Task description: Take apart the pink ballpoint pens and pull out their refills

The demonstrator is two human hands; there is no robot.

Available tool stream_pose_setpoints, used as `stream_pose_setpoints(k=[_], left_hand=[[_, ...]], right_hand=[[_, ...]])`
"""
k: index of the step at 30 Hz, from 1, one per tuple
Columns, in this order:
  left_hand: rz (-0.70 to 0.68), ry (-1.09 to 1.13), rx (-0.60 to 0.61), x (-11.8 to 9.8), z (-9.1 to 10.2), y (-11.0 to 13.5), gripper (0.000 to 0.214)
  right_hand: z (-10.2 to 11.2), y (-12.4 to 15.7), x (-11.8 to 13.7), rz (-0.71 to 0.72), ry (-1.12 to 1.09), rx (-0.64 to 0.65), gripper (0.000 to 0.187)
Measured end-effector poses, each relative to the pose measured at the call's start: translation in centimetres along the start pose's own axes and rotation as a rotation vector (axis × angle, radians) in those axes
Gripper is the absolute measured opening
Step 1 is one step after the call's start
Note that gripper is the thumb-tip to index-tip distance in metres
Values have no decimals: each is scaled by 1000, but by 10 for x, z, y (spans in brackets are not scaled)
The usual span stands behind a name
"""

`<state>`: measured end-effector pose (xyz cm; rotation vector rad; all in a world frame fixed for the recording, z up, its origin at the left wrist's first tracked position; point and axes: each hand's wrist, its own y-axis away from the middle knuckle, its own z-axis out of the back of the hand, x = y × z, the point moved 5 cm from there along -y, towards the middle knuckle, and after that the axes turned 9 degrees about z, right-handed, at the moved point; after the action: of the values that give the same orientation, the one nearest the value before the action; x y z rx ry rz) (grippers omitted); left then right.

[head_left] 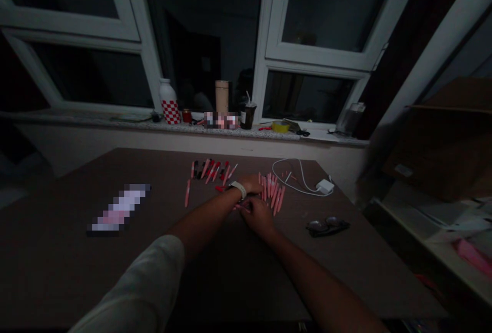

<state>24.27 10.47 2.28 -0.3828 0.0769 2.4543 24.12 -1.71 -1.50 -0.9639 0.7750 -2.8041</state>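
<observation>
My left hand (251, 184), with a pale band on its wrist, reaches across to the near-left side of a row of pink pens (273, 193). Its fingers are bent down and look closed, but what they grip is hidden. Just below it, my right hand (260, 216) is closed on a slim pink pen (243, 207) that pokes out to the left. A red piece (219, 188) lies beside my left wrist. Farther back on the left is a group of pink, red and black pens (211, 170). One pink pen (187, 193) lies apart from them.
A phone-like blurred object (120, 210) lies on the left of the brown table (154, 282). Eyeglasses (327, 226) and a white charger (325, 186) with its cable are on the right. A checkered bottle (169, 102), tan tumbler (222, 96) and drink cup (248, 116) line the windowsill.
</observation>
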Motion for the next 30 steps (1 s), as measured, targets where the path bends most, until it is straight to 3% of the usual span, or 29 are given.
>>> stream_pose_setpoints(k=[4,10,15,19,22,26,30], left_hand=[[110,-17,167,5,-8,1,31],[129,43,64,17,20,12,30],[-6,157,-58,42,50,60,24],[-162,400,-34,67,54,117,31],[-183,515,-42,87,50,150,31],[-133,546,-37,106,42,170,28],[-44,489,-85,120,37,171,28]], right_hand=[[-1,-1,-4,-3,-14,-18,6],[4,-3,-9,-56,-74,-51,9],[15,-4,-7,-89,-255,-214,19],[7,-2,0,-168,-673,-275,34],[2,2,12,-202,-831,-305,38],[0,10,25,-265,-832,-317,43],[-2,13,28,-338,-824,-242,46]])
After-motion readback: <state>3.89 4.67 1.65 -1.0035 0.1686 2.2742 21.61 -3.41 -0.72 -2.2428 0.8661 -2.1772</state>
